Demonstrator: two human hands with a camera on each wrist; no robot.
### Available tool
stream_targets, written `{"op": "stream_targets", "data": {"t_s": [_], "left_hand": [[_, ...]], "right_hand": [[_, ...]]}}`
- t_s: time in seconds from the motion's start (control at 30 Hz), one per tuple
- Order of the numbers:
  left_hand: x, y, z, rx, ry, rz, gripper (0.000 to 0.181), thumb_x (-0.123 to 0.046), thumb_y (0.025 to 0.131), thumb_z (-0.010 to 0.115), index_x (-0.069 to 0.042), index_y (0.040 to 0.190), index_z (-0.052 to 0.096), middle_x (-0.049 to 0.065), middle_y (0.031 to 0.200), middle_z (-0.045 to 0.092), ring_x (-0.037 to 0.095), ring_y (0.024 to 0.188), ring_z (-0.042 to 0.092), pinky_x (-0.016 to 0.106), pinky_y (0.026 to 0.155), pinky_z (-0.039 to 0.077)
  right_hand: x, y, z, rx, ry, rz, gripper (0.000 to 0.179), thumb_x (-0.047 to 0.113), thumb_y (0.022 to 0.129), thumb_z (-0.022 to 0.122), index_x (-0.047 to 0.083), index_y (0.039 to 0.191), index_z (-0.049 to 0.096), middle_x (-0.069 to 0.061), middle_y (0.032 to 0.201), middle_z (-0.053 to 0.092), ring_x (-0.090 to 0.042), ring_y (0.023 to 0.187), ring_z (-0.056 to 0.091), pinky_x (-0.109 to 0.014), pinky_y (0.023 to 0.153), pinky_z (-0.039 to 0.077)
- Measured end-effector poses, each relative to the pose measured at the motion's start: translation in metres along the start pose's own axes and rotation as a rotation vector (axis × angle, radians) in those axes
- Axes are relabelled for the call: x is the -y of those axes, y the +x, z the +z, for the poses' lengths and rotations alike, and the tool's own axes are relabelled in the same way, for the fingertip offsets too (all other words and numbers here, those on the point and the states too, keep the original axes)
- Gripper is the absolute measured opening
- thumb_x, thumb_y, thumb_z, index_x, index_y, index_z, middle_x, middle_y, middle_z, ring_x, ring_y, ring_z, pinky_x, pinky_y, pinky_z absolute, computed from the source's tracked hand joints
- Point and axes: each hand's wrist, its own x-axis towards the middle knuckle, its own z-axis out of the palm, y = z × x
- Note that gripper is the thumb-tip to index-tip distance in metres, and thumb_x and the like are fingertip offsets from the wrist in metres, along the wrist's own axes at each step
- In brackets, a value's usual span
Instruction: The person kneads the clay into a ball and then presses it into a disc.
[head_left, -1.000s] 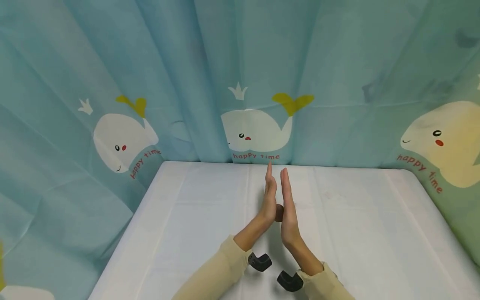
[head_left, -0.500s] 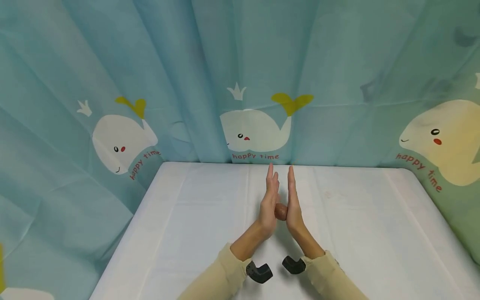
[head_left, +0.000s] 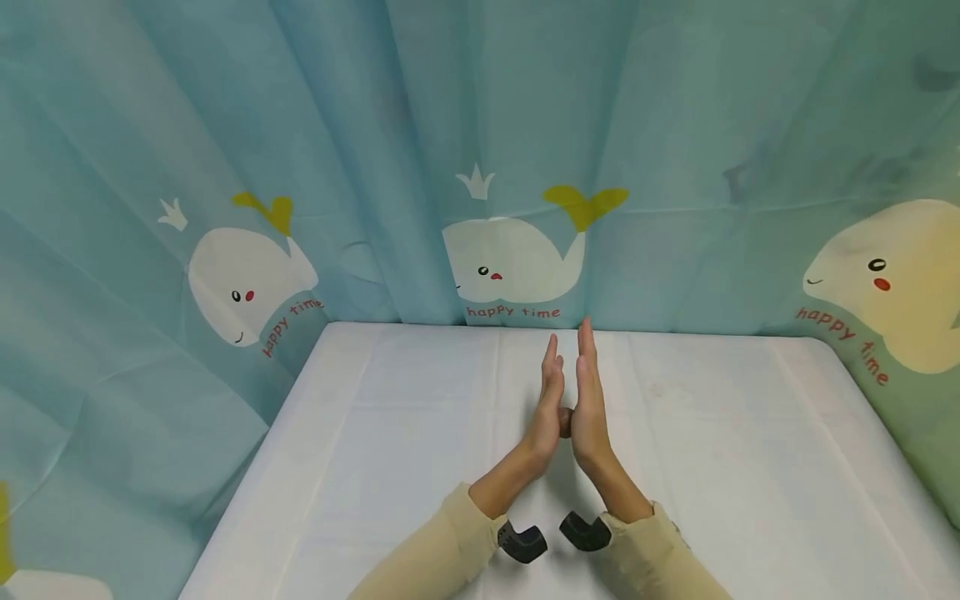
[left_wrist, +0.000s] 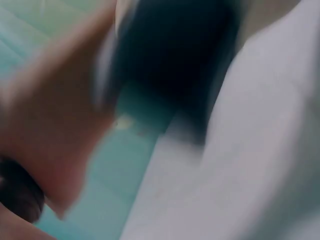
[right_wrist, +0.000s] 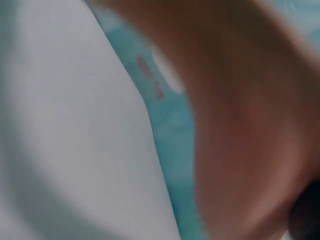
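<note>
Both hands stand over the table with their palms facing each other, fingers straight and pointing away. Pressed between the palms is a small brown ball [head_left: 566, 422] that looks like clay; most of it is hidden in the head view. My left hand [head_left: 547, 412] lies against its left side and my right hand [head_left: 590, 412] against its right. The right fingertips reach farther forward than the left ones. In the left wrist view the dark ball [left_wrist: 19, 192] shows at the lower left beside the blurred palm; the right wrist view catches the ball [right_wrist: 306, 215] at its lower right edge.
A white-covered table [head_left: 420, 392] lies under the hands. Behind and around it hangs a blue-green curtain [head_left: 375, 150] printed with white whales. Black curved mounts [head_left: 523, 543] stick out at both wrists, close to each other, below beige sleeves.
Compared with a second ago, the right hand has slid forward and the left hand back. Half a second ago the palms stood farther apart and more of the brown ball showed between them.
</note>
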Motion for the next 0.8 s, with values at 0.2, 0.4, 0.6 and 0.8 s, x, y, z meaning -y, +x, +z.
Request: {"op": "stream_targets", "data": {"t_s": [0.2, 0.4, 0.6, 0.8], "left_hand": [[-0.016, -0.002, 0.006, -0.004, -0.127, -0.011, 0.063, -0.054, 0.11, 0.02, -0.035, 0.166, 0.001, 0.007, 0.172, 0.001, 0.028, 0.158, 0.007, 0.05, 0.125, 0.005], [-0.011, 0.01, -0.003, -0.112, -0.005, 0.062, 0.059, -0.046, 0.112, 0.016, -0.029, 0.167, 0.003, -0.002, 0.172, 0.001, 0.023, 0.158, 0.004, 0.057, 0.124, 0.003], [0.003, 0.011, -0.002, -0.042, 0.08, 0.096, 0.059, -0.044, 0.112, 0.012, -0.026, 0.167, 0.0, -0.002, 0.172, -0.002, 0.019, 0.157, -0.001, 0.053, 0.125, 0.003], [0.001, -0.008, 0.01, 0.087, -0.062, 0.098, 0.06, -0.045, 0.111, 0.015, -0.03, 0.166, -0.003, 0.004, 0.172, -0.004, 0.024, 0.158, 0.003, 0.051, 0.125, 0.006]], "right_hand": [[-0.011, 0.012, -0.011, 0.001, 0.01, 0.089, 0.051, 0.046, 0.112, 0.012, 0.046, 0.163, 0.005, 0.025, 0.168, 0.0, -0.002, 0.154, 0.0, -0.045, 0.122, 0.009], [-0.007, -0.014, 0.007, 0.054, 0.016, 0.044, 0.054, 0.039, 0.112, 0.013, 0.032, 0.166, 0.008, 0.015, 0.171, 0.004, -0.007, 0.156, -0.003, -0.051, 0.124, 0.002], [0.017, -0.009, 0.003, 0.057, 0.013, -0.043, 0.056, 0.039, 0.112, 0.014, 0.03, 0.166, 0.008, 0.014, 0.171, 0.006, -0.009, 0.157, 0.0, -0.049, 0.124, 0.0], [0.014, 0.017, -0.017, 0.021, -0.029, 0.052, 0.053, 0.045, 0.112, 0.011, 0.039, 0.165, 0.004, 0.022, 0.168, 0.002, -0.001, 0.154, -0.002, -0.042, 0.125, -0.002]]}}
